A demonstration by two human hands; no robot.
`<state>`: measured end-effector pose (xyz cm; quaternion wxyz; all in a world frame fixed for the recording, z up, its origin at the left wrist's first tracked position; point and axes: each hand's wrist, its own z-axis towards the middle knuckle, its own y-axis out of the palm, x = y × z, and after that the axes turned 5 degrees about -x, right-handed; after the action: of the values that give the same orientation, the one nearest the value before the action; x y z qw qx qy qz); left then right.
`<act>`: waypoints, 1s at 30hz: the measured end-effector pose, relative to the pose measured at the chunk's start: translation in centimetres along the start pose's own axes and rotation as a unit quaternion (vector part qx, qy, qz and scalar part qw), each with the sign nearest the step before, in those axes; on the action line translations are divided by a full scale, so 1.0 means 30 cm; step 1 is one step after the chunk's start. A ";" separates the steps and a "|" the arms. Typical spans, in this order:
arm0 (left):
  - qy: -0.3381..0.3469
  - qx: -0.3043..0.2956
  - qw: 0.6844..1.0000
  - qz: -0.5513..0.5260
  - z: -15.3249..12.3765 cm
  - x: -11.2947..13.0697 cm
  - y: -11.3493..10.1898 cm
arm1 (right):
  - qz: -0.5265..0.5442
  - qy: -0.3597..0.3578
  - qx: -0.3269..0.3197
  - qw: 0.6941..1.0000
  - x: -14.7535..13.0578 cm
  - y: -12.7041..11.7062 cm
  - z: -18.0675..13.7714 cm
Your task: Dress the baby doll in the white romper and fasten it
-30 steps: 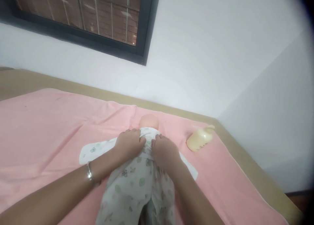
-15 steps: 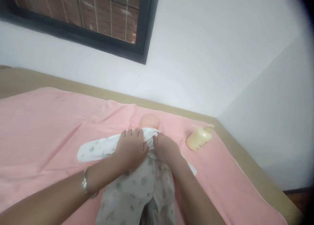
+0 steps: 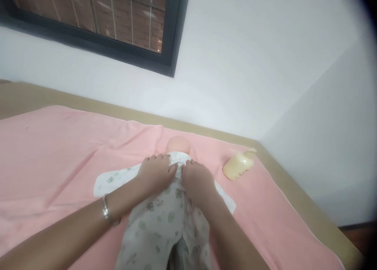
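A baby doll [image 3: 178, 144] lies on a pink blanket, only the top of its head showing beyond the collar. It wears a white baby outfit [image 3: 156, 219] printed with small green and brown figures, its sleeves spread to both sides. At the left of the neckline, my left hand [image 3: 156, 172], with a silver bracelet on the wrist, has its fingers closed on the cloth. Opposite it, my right hand [image 3: 198, 180] grips the other side of the collar. The two thumbs nearly meet at the middle of the neck. My hands hide the doll's chest.
A yellowish baby bottle [image 3: 239, 165] lies on its side on the pink blanket [image 3: 73, 144], right of the doll. The tan bed surface [image 3: 294, 187] shows around the blanket. Behind stand a white wall [image 3: 224, 77] and a dark-framed window [image 3: 172, 34].
The collar, bunched and twisted before, now lies flatter and straighter across the neck. My right hand has turned slightly, its fingers now over the collar's edge. The bottle has stayed put.
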<state>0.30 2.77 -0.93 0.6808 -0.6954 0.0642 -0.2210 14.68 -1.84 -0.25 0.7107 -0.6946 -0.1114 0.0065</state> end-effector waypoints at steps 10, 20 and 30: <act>0.011 0.004 1.000 -0.006 -0.007 -0.011 0.004 | 0.036 0.035 -0.018 0.999 0.035 0.018 0.039; 0.010 0.000 1.000 -0.010 -0.005 -0.016 0.008 | 0.013 0.032 -0.012 0.999 0.000 -0.006 0.005; 0.022 0.010 1.000 0.001 -0.019 -0.012 0.012 | 0.028 0.031 -0.038 0.998 0.041 0.027 0.057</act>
<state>-0.17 2.38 -1.38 0.6859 -0.6837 0.0778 -0.2368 15.72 0.08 -0.84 0.6867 -0.7236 -0.0694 0.0008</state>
